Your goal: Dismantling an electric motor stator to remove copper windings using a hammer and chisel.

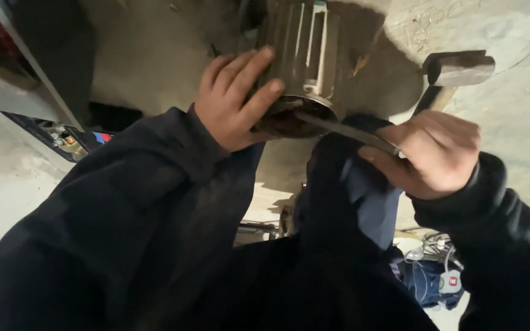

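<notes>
Left hand (231, 104) fingers wrapped on ribbed metal cylinder (305, 55), right hand (433, 153) gripping flat metal bar (345, 130) at cylinder rim, hammer (452, 76) behind.

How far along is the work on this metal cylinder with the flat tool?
Done: nothing shows as finished or removed. In hand: the left hand steadies the finned metal cylinder, and the right hand holds a flat metal bar with its tip at the cylinder's lower rim. Left: the rim looks intact; a hammer lies unused on the concrete floor.
</notes>
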